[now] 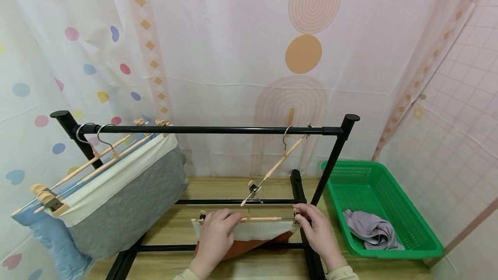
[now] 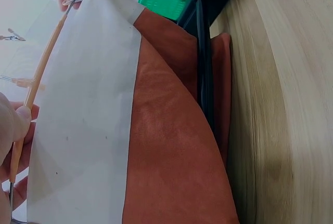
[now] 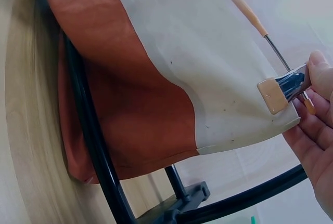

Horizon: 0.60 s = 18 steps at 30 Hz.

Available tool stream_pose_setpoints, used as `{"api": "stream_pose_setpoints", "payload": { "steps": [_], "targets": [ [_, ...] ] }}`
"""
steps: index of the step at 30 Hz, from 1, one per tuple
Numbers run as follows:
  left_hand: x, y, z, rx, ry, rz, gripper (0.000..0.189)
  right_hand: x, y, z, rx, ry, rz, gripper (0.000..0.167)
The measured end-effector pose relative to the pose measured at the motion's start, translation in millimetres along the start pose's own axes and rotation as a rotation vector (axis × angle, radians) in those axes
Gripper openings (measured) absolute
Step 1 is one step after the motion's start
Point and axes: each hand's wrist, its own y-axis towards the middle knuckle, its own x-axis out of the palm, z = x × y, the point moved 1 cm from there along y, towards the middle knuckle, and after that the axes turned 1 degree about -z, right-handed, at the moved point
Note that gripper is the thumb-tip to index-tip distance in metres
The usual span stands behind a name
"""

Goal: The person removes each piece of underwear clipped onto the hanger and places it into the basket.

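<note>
My left hand [image 1: 217,233] grips the wooden bar of a clip hanger [image 1: 268,218], thumb on one side and fingers behind it in the left wrist view. At the hanger's right end my right hand [image 1: 318,233] pinches a wooden-tipped clip [image 3: 273,96] between thumb and fingers. The clip sits over the white top edge of a rust-brown and white cloth garment [image 2: 166,104]. The garment hangs down from the hanger, and its lower part drapes by a black bar of the rack [image 2: 204,68]. Another clip [image 1: 202,215] shows at the hanger's left end.
An unladen clip hanger [image 1: 285,157] hangs from the right of the rack's top rail [image 1: 218,130]. At the left hang a grey and cream garment [image 1: 136,202] and a blue one [image 1: 58,241]. A green basket [image 1: 418,224] at right contains a greyish-purple cloth [image 1: 373,230].
</note>
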Motion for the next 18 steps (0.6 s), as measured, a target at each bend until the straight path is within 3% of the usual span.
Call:
{"api": "stream_pose_setpoints", "payload": {
  "steps": [5, 18],
  "targets": [
    [4.6, 1.4, 3.2, -0.005, -0.016, 0.018, 0.025, -6.3, 0.4, -0.5, -0.022, -0.041, 0.02, 0.031],
    [15.8, 1.2, 12.7, -0.021, -0.047, -0.002, 0.028, -17.5, -4.4, 8.5, 0.027, -0.083, 0.023, 0.033]
  ]
}}
